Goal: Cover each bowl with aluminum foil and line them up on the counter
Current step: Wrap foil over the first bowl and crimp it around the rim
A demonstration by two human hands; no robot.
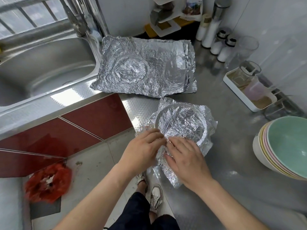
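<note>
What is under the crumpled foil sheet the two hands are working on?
A round rim outline presses up through the foil sheet, so something bowl-shaped sits beneath. That object itself, its colour and any contents are covered.
</note>
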